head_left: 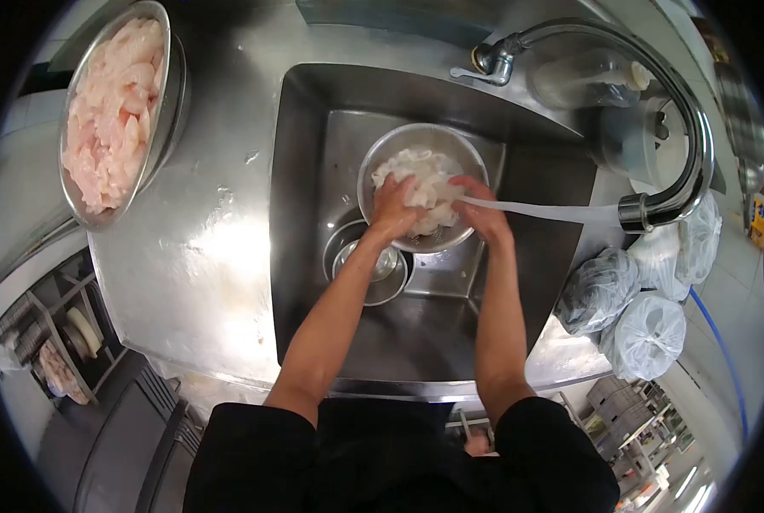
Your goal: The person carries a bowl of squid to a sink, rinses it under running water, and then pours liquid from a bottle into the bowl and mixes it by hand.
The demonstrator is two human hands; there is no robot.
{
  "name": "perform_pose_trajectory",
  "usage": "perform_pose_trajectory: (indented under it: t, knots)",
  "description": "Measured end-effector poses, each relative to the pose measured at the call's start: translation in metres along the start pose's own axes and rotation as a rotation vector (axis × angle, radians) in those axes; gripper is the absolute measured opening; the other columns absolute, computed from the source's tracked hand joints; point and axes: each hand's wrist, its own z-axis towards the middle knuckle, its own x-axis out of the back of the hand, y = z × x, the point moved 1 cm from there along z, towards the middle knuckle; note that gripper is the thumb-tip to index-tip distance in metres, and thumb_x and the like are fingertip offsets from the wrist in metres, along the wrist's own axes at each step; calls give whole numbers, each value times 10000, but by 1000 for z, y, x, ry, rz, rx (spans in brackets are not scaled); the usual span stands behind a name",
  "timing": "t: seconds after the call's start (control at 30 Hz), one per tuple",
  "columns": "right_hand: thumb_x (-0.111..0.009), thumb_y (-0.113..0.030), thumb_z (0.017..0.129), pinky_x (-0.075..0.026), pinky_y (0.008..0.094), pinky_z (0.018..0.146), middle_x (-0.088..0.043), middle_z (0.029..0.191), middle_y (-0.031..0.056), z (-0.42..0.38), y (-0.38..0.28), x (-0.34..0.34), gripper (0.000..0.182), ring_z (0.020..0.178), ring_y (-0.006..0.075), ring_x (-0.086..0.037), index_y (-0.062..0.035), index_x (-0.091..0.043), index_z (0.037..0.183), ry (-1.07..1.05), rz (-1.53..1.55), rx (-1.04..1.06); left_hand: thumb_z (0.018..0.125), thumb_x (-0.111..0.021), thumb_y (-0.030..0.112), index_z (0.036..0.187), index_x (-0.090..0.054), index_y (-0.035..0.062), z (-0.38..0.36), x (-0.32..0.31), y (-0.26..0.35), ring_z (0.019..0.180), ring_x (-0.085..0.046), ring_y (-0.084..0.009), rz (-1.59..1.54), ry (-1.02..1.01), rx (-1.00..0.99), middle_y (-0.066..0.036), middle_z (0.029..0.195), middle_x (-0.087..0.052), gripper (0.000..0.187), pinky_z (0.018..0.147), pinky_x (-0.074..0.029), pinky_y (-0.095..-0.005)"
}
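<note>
A round metal bowl (372, 161) of pale, wet pieces of raw meat (423, 168) is in the steel sink. Both of my hands are down in it, with meat gathered between them. On the left side, my left hand (394, 208) curls its fingers around some pieces, its fingertips partly sunk among them. From the right, my right hand (487, 214) grips the same heap, its fingers partly covered by the water stream. That stream (553, 210) runs from the curved faucet (634, 214) into the bowl beside my right hand.
Lower in the sink (519, 291), another metal bowl (396, 295) sits under the bowl's left edge. A large oval metal tray (166, 94) of raw pink meat stands on the left counter. Knotted plastic bags (647, 333) and a clear bottle (583, 79) are at the right.
</note>
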Motion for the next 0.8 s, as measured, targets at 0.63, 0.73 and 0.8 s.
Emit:
perform_pose_trajectory:
  t: [0.63,0.73,0.8]
  knots:
    - [-581,-25,725,-496,283,628,-618,931,50,31,24,-58,481,721,125,-572,-102,-554,1199,387,616,-292,732,-654,245,1360,-400,66,37,-42,-2,1191,-477,-349,-681,66,254,-219,1296,-482,700,998,-376,-355]
    - [-612,-82,746,-499,283,654,-619,944,51,7,-6,-20,465,739,132,-578,-70,-546,1206,127,383,-358,744,-650,297,1335,-413,35,11,12,32,1176,-489,-355,-158,-72,62,-240,1247,-515,688,993,-384,-381]
    - [-622,-107,753,-499,280,672,-620,960,53,4,-1,7,472,763,138,-585,-51,-539,1215,-69,275,-384,797,-620,381,1358,-366,-17,-4,54,64,1278,-372,-367,275,-260,63,-249,1394,-358,733,1051,-319,-402]
